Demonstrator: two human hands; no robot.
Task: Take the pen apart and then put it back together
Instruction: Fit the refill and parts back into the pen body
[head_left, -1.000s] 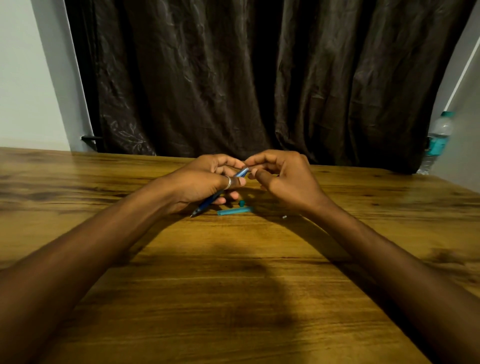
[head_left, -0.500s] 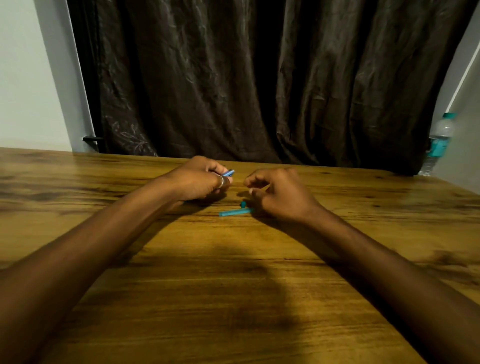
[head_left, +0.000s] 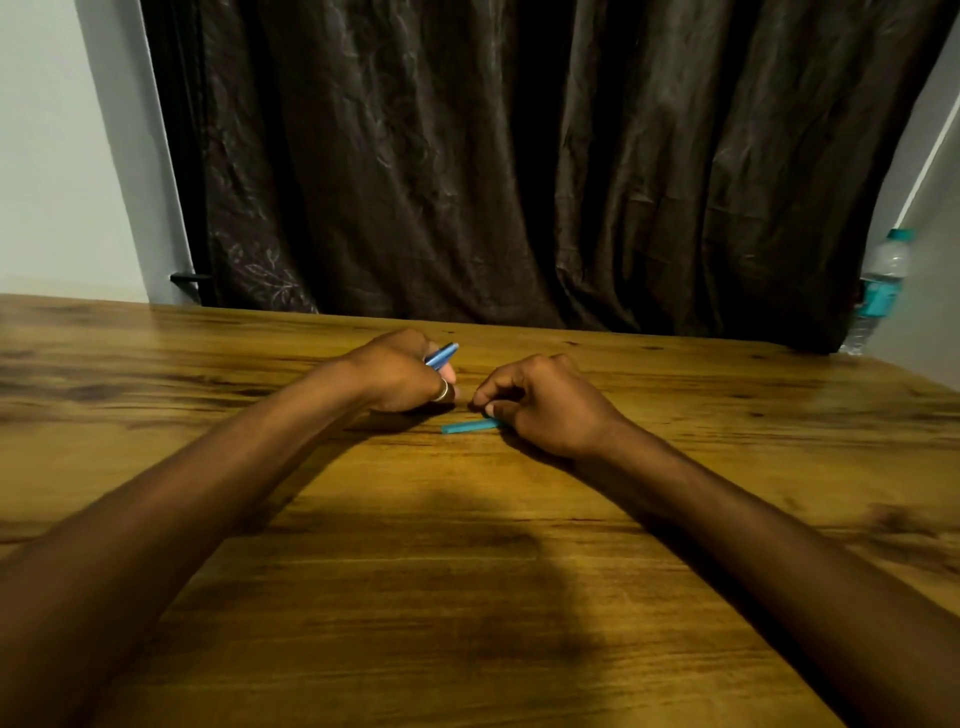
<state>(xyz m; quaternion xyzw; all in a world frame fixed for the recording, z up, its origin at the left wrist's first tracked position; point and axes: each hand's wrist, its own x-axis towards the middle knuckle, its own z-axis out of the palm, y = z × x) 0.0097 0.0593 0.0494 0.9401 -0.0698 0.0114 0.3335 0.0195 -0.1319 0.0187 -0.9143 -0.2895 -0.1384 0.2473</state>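
My left hand (head_left: 402, 376) rests on the wooden table (head_left: 415, 571), closed around the blue pen barrel (head_left: 442, 356); only the barrel's upper end sticks out past the fingers. A teal pen cap (head_left: 467, 426) lies flat on the table just right of that hand. My right hand (head_left: 540, 405) is down on the table with its fingertips touching the cap's right end, which they hide. Whether the fingers pinch the cap or only touch it is unclear. The small teal piece seen earlier is hidden under the right hand.
A dark curtain (head_left: 519, 166) hangs behind the table's far edge. A plastic water bottle (head_left: 880, 291) with a teal label stands at the far right corner. A pale wall (head_left: 57, 156) is at the left.
The hands have parted and both lowered to the table. The left hand kept the blue barrel and drew it in; the right hand moved down onto the teal cap.
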